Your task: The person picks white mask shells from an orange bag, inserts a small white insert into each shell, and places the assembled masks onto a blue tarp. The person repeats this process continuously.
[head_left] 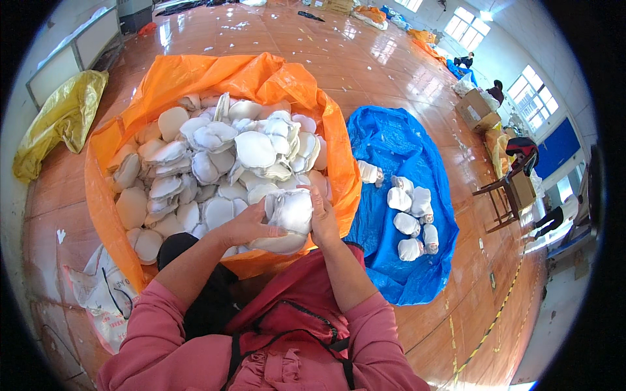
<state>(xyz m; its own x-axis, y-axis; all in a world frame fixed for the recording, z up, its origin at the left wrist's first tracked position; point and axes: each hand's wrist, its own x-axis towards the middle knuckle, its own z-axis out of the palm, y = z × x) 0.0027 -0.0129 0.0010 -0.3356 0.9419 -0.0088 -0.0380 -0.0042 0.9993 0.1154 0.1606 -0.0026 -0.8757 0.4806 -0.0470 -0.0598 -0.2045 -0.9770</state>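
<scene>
Between both hands I grip a bundle of white rounded pads (291, 212) above the near edge of a large open orange bag. My left hand (253, 225) is closed on its left side, the thumb pointing inward. My right hand (319, 214) presses the right side, fingers toward the top. The orange bag (215, 67) is full of loose and stacked white rounded pads (255, 149). To the right, a blue sheet or opened bag (381, 140) carries several compact white bundles (421, 201). The underside of the held bundle is partly hidden.
A yellow sack (62, 124) lies at the far left, and a printed white sack (101, 296) beside my left arm. Right of the blue sheet stand a wooden chair (505, 192) and a cardboard box (476, 111). White scraps dot the shiny brown floor (280, 39). Other people are along the right wall.
</scene>
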